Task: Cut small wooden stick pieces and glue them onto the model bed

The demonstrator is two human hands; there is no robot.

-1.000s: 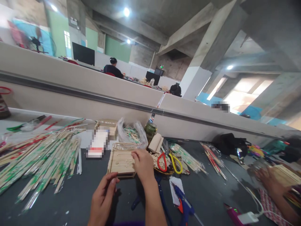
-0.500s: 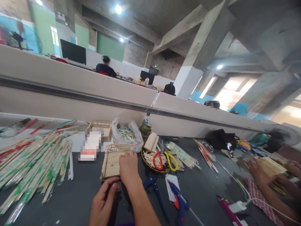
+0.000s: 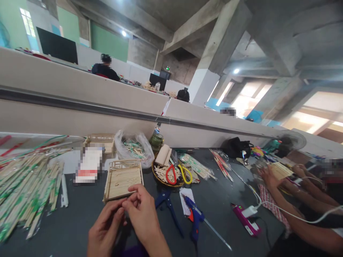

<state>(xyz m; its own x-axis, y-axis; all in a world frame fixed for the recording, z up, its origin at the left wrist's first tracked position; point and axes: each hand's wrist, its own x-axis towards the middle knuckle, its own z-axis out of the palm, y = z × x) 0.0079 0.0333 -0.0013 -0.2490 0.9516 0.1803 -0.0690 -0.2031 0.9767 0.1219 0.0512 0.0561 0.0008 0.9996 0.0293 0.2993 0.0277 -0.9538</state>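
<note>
My left hand (image 3: 107,225) and my right hand (image 3: 143,216) meet just in front of a small frame of wooden sticks (image 3: 123,180). The fingers of both are closed in a pinch, and anything between them is too small or hidden to make out. This frame has a floor of sticks laid side by side and a low railing along its back. Right of my right hand lies a pair of dark blue pliers (image 3: 168,208). A blue glue gun (image 3: 197,217) rests partly on a white paper, with a clear glue stick extending from it.
Packaged chopsticks (image 3: 32,192) cover the left side. A plastic bag (image 3: 148,153) of wrappers and a basket (image 3: 158,180) of stick pieces with red-yellow scissors (image 3: 186,174) stand behind. At right are a purple power strip (image 3: 245,219) and a co-worker's hands (image 3: 269,178) holding a wooden panel.
My right hand has come back from the stick frame toward my left hand, and their fingertips now meet. The camera view has turned to the right.
</note>
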